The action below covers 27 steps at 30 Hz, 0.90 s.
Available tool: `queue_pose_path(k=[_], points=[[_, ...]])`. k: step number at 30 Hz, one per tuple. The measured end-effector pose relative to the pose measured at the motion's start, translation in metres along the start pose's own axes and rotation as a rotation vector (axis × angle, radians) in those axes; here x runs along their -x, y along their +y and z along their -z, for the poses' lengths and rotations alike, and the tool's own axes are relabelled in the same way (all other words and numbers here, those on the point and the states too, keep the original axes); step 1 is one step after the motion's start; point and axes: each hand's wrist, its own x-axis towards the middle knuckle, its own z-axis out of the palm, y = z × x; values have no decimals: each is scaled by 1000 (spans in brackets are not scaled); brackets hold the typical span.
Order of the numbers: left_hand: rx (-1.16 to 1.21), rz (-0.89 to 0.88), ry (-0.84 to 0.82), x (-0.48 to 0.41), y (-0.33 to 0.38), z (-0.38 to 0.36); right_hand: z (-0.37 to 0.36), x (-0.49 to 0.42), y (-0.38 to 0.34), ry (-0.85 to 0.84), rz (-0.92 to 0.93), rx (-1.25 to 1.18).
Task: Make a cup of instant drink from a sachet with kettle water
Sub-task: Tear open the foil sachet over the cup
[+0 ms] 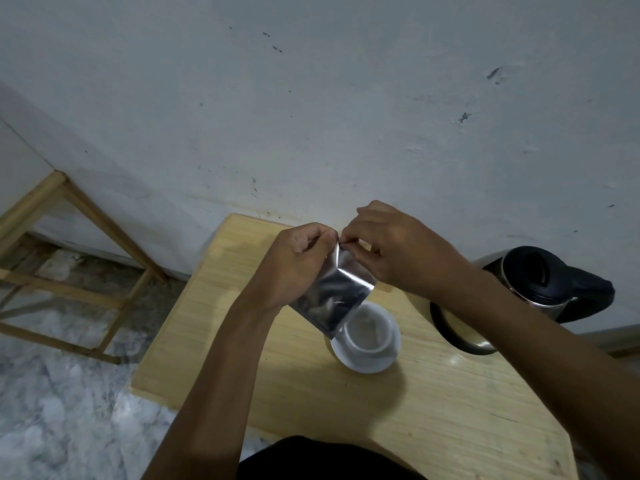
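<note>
A silver foil sachet (334,295) hangs in the air above the wooden table (398,403), its lower corner over a white cup (367,336) on a white saucer (367,363). My left hand (298,263) pinches the sachet's top edge from the left. My right hand (394,244) pinches the same top edge from the right, fingertips almost touching the left ones. A steel kettle with a black lid and handle (540,282) stands at the right, partly hidden by my right forearm. The cup's inside looks pale; I cannot tell what it holds.
A white wall (311,116) rises directly behind the table. A wooden frame stand (69,244) stands on the marbled floor (62,410) to the left. The table's left edge drops off near the floor.
</note>
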Motion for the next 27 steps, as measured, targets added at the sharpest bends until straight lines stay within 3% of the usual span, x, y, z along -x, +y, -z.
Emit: queue_pose_path(k=[7,13,19,27], points=[[43,114,-50,4,-1,2,-9,5,4,49,-68,21],[14,-12,-132,1,-6,15,-14,8,5,113,-60,-11],[170,22,-228,1,-11,17,-23,12,1,315,109,66],[428,58,-238,2,-12,1,-32,21,2,470,85,103]])
